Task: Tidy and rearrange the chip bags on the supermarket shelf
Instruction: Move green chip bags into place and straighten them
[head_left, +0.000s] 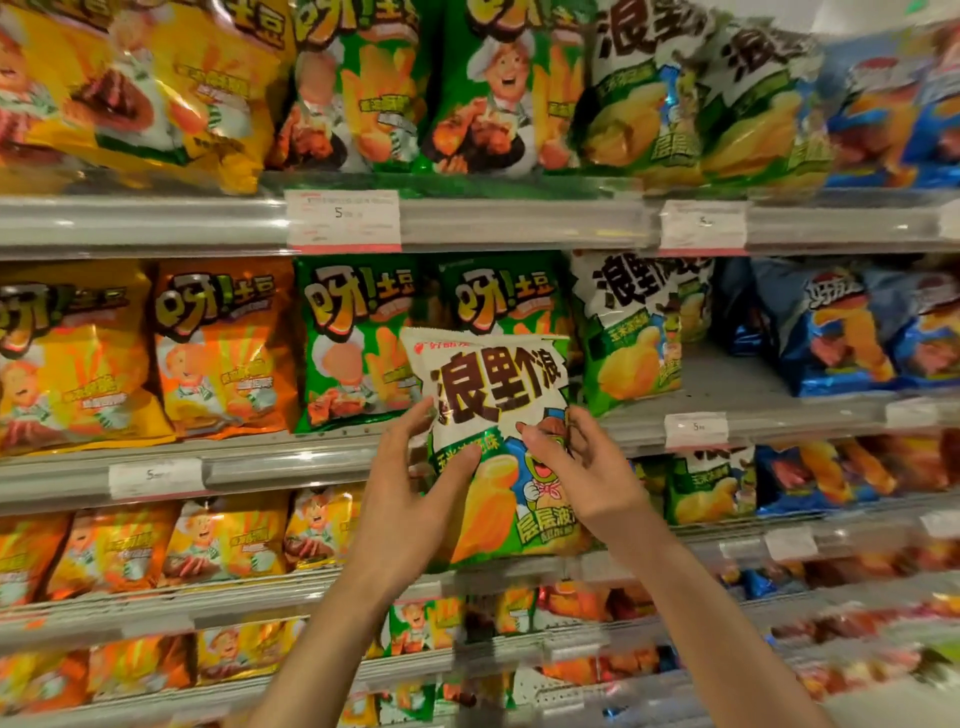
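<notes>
A white-and-green chip bag (493, 395) with big dark lettering is held upright in front of the second shelf. My left hand (415, 483) grips its left side, thumb across the front. My right hand (576, 467) holds its right side, thumb on the front. Behind it stand two green chip bags (353, 338) on that shelf. To the right a matching white-and-green bag (628, 332) stands alone, with bare shelf (727, 374) beside it.
Orange and yellow bags (156, 348) fill the shelf's left, blue bags (841, 327) its right. The top shelf (467, 223) carries the same flavours in the same order. Price tags (343, 221) hang on the rails. Lower shelves hold several more bags.
</notes>
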